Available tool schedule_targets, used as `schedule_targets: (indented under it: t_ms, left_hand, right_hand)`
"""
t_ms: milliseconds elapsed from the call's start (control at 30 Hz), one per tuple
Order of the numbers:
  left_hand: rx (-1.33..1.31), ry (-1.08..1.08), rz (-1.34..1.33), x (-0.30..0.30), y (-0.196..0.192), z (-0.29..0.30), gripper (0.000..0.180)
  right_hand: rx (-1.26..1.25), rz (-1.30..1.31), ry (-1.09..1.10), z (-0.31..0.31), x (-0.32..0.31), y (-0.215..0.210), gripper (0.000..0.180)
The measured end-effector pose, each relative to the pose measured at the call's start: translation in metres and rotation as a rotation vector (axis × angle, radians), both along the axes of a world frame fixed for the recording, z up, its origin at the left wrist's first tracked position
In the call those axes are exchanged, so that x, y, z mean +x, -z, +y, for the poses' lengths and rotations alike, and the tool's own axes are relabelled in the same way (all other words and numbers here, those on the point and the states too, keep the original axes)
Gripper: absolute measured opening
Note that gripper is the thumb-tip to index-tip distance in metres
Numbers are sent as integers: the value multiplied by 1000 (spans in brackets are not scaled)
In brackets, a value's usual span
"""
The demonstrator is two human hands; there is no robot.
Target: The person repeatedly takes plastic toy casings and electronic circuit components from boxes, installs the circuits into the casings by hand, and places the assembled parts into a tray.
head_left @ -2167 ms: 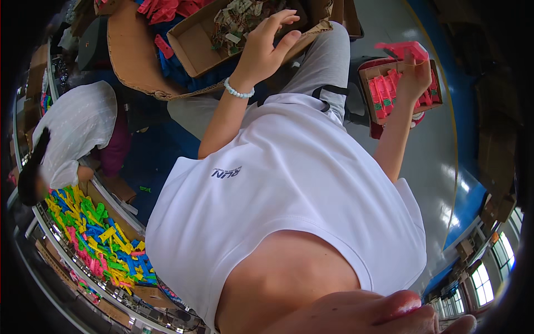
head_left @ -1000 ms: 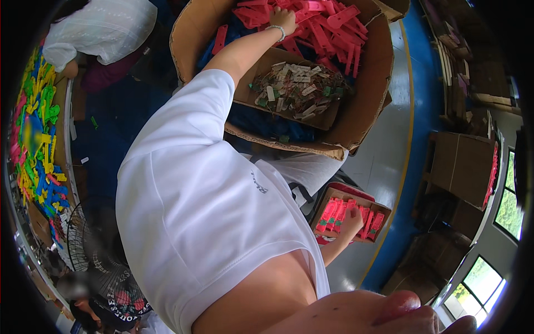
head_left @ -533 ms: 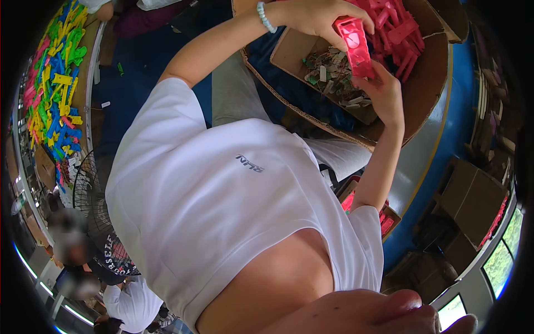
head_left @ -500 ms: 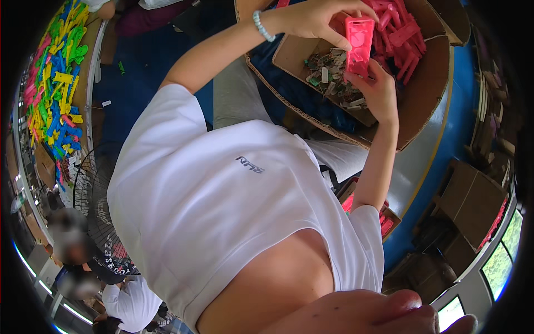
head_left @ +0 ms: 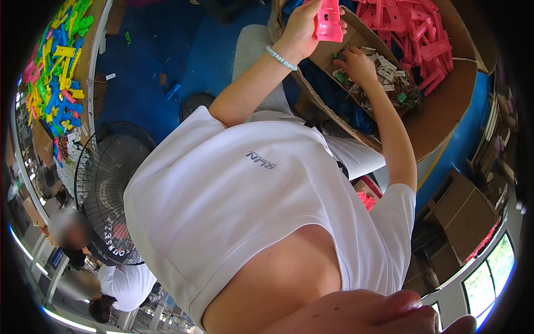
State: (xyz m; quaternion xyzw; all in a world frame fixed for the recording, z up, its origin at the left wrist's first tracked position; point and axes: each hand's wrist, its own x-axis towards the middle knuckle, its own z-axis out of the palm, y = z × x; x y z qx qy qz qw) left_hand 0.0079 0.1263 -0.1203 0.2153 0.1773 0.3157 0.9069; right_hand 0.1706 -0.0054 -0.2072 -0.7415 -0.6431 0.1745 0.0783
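Note:
My left hand point(head_left: 303, 30), with a beaded bracelet at its wrist, is closed around a pink plastic housing point(head_left: 329, 25) at the top edge of the view. The housing is upright, with its hollow side partly showing; its upper end is cut off. Lower and to the right, my right hand point(head_left: 359, 67) reaches into a heap of small parts point(head_left: 389, 78), whitish and green with thin wires. Its fingers are bent and somewhat apart against the heap, and their tips are partly hidden. The heap lies in an inner cardboard box point(head_left: 316, 58).
A large cardboard box point(head_left: 460, 94) surrounds the inner one and holds many pink plastic pieces point(head_left: 411, 28). At left, a table carries a pile of coloured plastic pieces point(head_left: 64, 72). A black fan point(head_left: 111, 178) stands beside me. Another person point(head_left: 128, 286) sits at lower left.
My right hand has let go of the pink housing and moved down into the small parts. My left hand keeps the housing and has shifted left and up in the view.

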Motion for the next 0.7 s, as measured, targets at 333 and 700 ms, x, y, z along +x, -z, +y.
schedule_targets:
  t_ms: [333,700]
  left_hand:
    - [334,10,119,-8,-1,-3,25]
    - [1367,-41,521,57,-24,-23,49]
  right_hand:
    - [161,292,202,-5,33,-23,24]
    - [539,612,550,-59,37,-115,20]
